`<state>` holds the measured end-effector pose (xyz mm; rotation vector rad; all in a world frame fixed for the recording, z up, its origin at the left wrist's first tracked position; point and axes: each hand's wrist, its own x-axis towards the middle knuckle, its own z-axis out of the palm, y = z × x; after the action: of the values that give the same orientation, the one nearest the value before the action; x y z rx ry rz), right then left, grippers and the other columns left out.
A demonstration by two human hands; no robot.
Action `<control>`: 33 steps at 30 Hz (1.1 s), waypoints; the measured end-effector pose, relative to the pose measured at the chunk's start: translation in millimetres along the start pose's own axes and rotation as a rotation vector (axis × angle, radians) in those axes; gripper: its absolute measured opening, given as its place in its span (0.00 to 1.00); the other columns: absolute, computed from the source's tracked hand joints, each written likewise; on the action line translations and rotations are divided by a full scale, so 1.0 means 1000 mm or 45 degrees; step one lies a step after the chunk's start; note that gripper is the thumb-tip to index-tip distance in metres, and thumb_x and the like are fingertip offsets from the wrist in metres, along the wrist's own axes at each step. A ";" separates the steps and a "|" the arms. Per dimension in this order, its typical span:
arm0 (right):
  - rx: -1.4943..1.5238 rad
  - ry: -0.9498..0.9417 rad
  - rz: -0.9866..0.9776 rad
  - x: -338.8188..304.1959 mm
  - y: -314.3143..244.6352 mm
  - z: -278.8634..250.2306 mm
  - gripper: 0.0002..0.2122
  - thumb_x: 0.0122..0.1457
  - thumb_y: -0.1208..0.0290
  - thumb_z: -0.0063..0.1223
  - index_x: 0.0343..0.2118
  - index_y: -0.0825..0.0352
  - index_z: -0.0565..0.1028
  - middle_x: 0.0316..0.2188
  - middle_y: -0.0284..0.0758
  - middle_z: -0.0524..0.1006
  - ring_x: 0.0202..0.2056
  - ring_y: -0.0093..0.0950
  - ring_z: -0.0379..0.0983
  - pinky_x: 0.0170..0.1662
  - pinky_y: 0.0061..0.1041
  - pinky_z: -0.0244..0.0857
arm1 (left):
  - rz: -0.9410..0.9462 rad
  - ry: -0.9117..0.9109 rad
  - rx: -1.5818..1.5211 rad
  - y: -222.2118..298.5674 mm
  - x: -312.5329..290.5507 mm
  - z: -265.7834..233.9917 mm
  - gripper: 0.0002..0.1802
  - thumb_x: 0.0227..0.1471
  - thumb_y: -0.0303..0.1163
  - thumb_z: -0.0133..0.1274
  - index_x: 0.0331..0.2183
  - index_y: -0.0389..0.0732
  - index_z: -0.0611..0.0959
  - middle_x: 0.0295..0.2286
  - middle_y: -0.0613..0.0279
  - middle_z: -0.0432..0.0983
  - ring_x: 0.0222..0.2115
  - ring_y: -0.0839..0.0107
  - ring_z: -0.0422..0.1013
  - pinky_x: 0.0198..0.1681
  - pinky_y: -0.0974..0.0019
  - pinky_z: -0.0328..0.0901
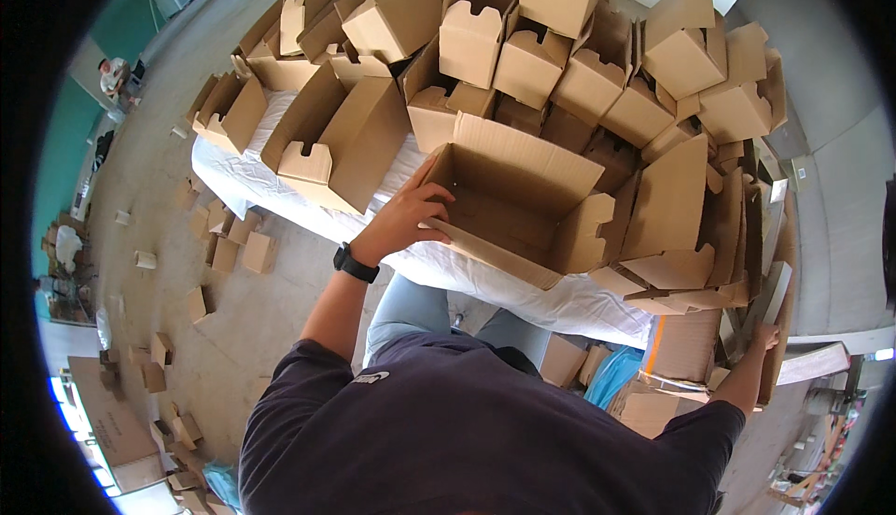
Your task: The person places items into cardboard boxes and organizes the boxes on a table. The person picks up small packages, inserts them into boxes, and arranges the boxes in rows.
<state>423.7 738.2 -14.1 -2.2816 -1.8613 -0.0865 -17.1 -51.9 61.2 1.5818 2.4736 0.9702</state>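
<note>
Your left hand [406, 221] has the near L corner of an open, long brown cardboard box [509, 205]. The fingers bend over the L wall and the tips go inside, w/ the thumb low by the near wall, so they're gripping it. You prob hold it there b/c a corner is easy to grab and helps stop the box sliding. A round black wrist watch [357, 265] sits just behind that hand, outside the box

The box is right in front of you, on the near edge of the white cloth-covered worktop [560, 305]. It has its open side up, prob so you can see and reach in. Nearly all of it lies to the R of your L fingers, w/ its cut end flap far from them, near the tall-flapped brown cardboard box [667, 202]. The big pile of brown cardboard boxes [471, 43] is at the back, maybe b/c the front is the handy spot

Your right hand [765, 336] is well apart from the box, way over at the R, by a long pale flat strip [774, 293]. Its fingers look curled, but can't tell if they hold anything
</note>
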 end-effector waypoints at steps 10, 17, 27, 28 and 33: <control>0.180 0.114 -0.118 0.047 0.029 0.010 0.18 0.56 0.66 0.44 0.48 0.68 0.66 0.49 0.54 0.71 0.52 0.51 0.68 0.55 0.48 0.63 | 0.004 0.010 -0.054 -0.008 0.006 0.006 0.12 0.36 0.34 0.67 0.24 0.41 0.82 0.42 0.61 0.74 0.63 0.46 0.46 0.61 0.50 0.52; 0.146 0.054 -0.168 0.053 0.030 0.018 0.30 0.48 0.56 0.58 0.48 0.72 0.62 0.49 0.54 0.72 0.51 0.48 0.70 0.54 0.43 0.65 | -0.043 -0.011 -0.019 -0.004 0.005 0.003 0.11 0.37 0.34 0.67 0.23 0.41 0.82 0.42 0.61 0.74 0.63 0.46 0.45 0.61 0.51 0.52; 0.131 0.139 -0.286 0.082 0.060 0.005 0.32 0.52 0.50 0.58 0.47 0.76 0.63 0.48 0.56 0.72 0.47 0.49 0.73 0.49 0.43 0.70 | 0.046 0.060 -0.104 -0.017 0.004 0.011 0.13 0.37 0.35 0.68 0.23 0.40 0.81 0.41 0.61 0.74 0.63 0.46 0.46 0.61 0.50 0.52; 0.146 0.199 -0.352 0.067 0.043 0.018 0.32 0.52 0.49 0.57 0.46 0.76 0.63 0.48 0.57 0.71 0.46 0.50 0.73 0.47 0.43 0.71 | 0.040 0.052 -0.058 -0.010 0.003 0.006 0.13 0.37 0.36 0.68 0.23 0.40 0.80 0.41 0.61 0.74 0.63 0.46 0.46 0.61 0.50 0.52; -0.032 0.349 -0.447 0.048 0.035 -0.024 0.33 0.55 0.44 0.51 0.45 0.78 0.70 0.42 0.57 0.74 0.45 0.49 0.74 0.47 0.43 0.70 | 0.057 0.025 -0.033 -0.010 0.003 0.004 0.13 0.38 0.36 0.67 0.24 0.39 0.80 0.41 0.61 0.73 0.63 0.46 0.45 0.61 0.51 0.53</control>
<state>469.8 773.7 13.7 -1.8207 -2.0891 -0.4501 -25.3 -50.5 53.0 1.6348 2.4381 1.0238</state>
